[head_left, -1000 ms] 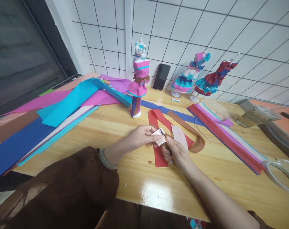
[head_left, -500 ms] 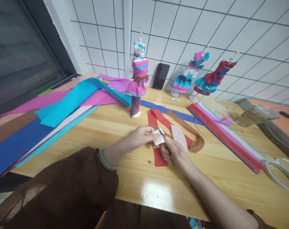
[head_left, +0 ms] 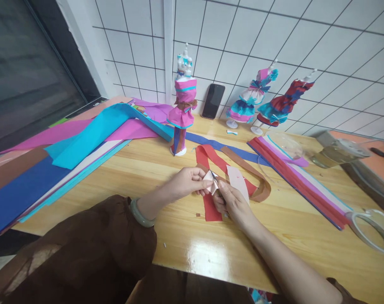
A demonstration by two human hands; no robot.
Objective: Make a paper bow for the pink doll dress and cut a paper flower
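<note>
Between thumb and fingers, my left hand (head_left: 192, 180) pinches a small piece of pale pink paper (head_left: 209, 182). My right hand (head_left: 231, 197) is closed around dark scissors (head_left: 221, 195), whose handles are mostly hidden by the fingers. The scissor blades meet the paper near its right edge. Beneath and beside the hands lie a red paper strip (head_left: 213, 210), a pale pink strip (head_left: 238, 179) and a looped brown strip (head_left: 264, 191). Just beyond them stands a small dressed figure (head_left: 185, 105) in pink and brown paper.
Long coloured paper sheets (head_left: 84, 139) cover the left side. At the back are a phone (head_left: 213, 101) against the tiled wall and two more dressed figures (head_left: 249, 103). To the right are folded paper strips (head_left: 299, 181), a tape roll (head_left: 374, 232) and a jar of liquid (head_left: 336, 154).
The pale pink paper now looks more creased and split at the scissor blades. Both hands stay in nearly the same place.
</note>
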